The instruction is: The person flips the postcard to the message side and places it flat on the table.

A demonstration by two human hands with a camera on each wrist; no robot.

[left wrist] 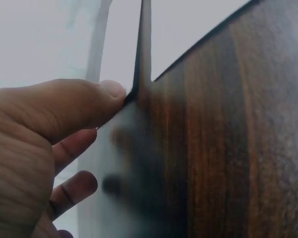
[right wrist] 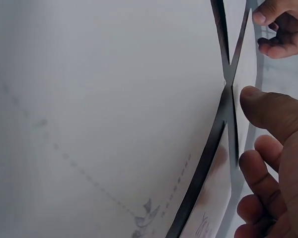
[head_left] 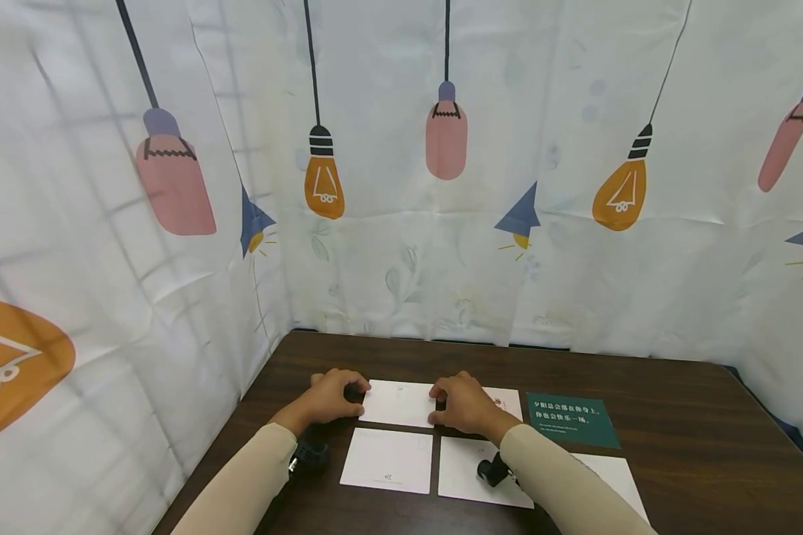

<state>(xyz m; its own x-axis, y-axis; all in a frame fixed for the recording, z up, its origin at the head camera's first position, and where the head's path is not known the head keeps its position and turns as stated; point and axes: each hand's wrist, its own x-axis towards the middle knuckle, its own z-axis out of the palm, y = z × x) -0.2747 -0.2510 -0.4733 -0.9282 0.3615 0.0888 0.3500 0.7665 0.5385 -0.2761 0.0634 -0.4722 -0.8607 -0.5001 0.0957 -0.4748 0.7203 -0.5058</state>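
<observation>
A white card [head_left: 398,405] lies in the back row on the table, between my two hands. My left hand [head_left: 331,397] touches its left end, index finger at the far corner and thumb at the near corner. In the left wrist view the left thumb [left wrist: 92,101] rests on a card corner, other fingers loosely bent. My right hand [head_left: 467,405] is at the right end, thumb and fingers spread along that edge. The right wrist view shows the right thumb [right wrist: 270,111] against the edge; whether it presses down is unclear. Another white card [head_left: 511,400] is partly hidden behind the right hand.
A green card [head_left: 573,420] with white writing lies right of the hands. Nearer are a white card [head_left: 387,461], a second white card [head_left: 458,472] and a third white card [head_left: 617,475] partly under the right forearm. Patterned curtains [head_left: 401,282] surround the dark wooden table [head_left: 696,438].
</observation>
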